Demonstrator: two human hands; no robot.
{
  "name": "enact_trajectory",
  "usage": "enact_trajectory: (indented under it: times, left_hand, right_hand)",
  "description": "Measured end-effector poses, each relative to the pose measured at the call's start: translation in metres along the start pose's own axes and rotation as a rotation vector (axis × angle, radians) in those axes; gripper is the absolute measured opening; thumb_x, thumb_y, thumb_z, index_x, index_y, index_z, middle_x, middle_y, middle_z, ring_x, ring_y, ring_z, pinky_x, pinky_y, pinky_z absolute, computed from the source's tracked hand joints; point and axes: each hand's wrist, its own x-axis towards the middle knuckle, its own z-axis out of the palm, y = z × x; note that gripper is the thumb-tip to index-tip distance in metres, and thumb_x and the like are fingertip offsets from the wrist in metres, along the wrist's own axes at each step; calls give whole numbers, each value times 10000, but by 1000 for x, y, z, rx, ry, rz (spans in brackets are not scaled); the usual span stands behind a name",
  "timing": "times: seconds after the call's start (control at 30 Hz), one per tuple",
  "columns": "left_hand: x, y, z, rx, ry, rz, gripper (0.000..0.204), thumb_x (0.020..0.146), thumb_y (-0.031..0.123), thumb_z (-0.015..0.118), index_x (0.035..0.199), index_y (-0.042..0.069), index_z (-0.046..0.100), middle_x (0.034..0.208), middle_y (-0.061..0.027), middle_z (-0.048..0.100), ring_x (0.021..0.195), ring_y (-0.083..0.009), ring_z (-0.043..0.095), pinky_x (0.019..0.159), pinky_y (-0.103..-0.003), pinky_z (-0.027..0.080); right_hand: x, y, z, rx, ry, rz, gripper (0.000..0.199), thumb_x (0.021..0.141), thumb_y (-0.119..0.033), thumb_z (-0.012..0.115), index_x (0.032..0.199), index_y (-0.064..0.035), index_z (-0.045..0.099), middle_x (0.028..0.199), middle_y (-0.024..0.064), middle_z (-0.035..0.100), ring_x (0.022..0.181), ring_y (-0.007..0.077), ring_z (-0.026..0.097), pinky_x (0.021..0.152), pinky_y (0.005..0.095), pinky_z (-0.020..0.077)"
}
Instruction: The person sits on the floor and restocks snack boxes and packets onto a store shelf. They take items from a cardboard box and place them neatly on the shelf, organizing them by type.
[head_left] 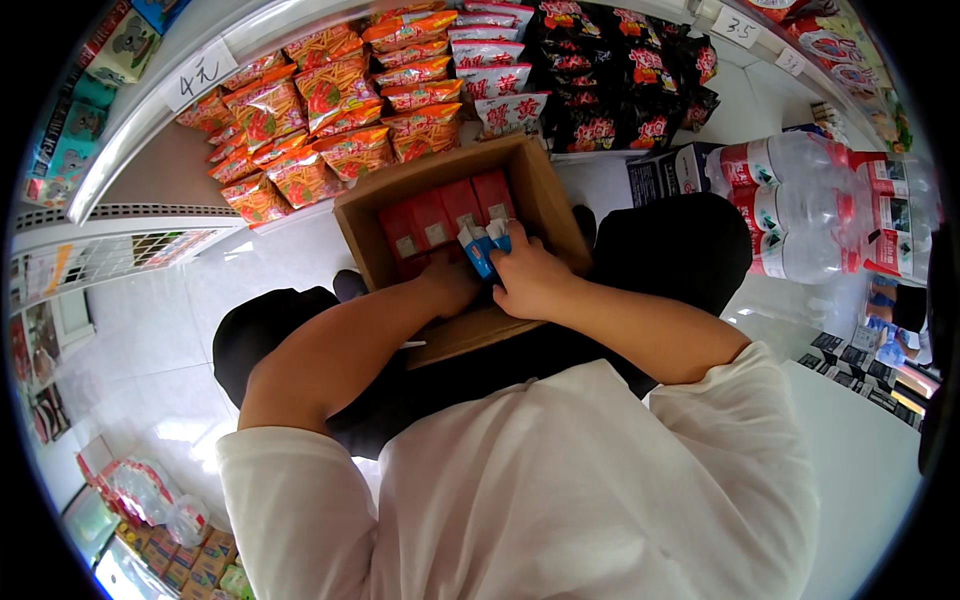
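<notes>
A long white shelf (pixel 160 170) curves across the top of the view, low to a pale tiled floor (pixel 150 340). On it lie rows of orange and red snack bags (pixel 300 110) at the left, white and red bags (pixel 490 70) in the middle, and black and red bags (pixel 620 80) at the right. To the far right, shrink-wrapped packs of clear water bottles (pixel 810 200) with red labels lie on their sides, just beside a dark box (pixel 665 172) with a white end.

The person, in a white shirt and dark trousers, has an open brown cardboard box (pixel 555 205) resting on the lap, between the knees and close in front of the shelf. Inside the box, toward its far side, red cartons (pixel 440 215) stand upright in a tight row, touching one another.

Both forearms reach into the box from below. The right hand (pixel 535 280) is curled around small blue and white cartons (pixel 485 245), its fingers wrapped over their right side, holding them just in front of the red cartons. The left hand (pixel 450 285) sits low in the box, touching the blue and white cartons from the left; its fingers are mostly hidden behind them, so whether it grips or only steadies them I cannot tell.

At the lower left corner, more packaged goods (pixel 170 540) lie on a low display.
</notes>
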Motion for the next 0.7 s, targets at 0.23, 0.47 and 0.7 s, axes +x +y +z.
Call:
enact_trajectory:
  times: [0.23,0.47,0.7]
  left_hand:
    - [12,-8,7,346,-62,114,513,902,167,690,1408,147,608,1522,-97,529,1459,-305,428,1080,-716,325]
    - [-9,6,-61,109,-240,-91,345,920,182,673,1257,122,706,1304,-107,687,1240,-299,639,1024,-554,470]
    - [-158,-5,-178,48,621,-95,214,953,155,647,1130,54,713,1030,-149,721,1035,-352,699,828,-468,561]
  right_hand:
    - [12,4,-34,37,-213,-5,394,901,-303,680,1170,-15,702,1150,230,685,1103,421,679,918,532,581]
    - [21,17,-44,-66,-54,-15,336,913,-263,682,1167,-44,682,1156,204,664,1076,419,677,898,522,575]
    - [17,19,-48,-66,-41,-108,447,916,-297,652,1310,-86,640,1239,225,655,1143,424,649,922,537,561]
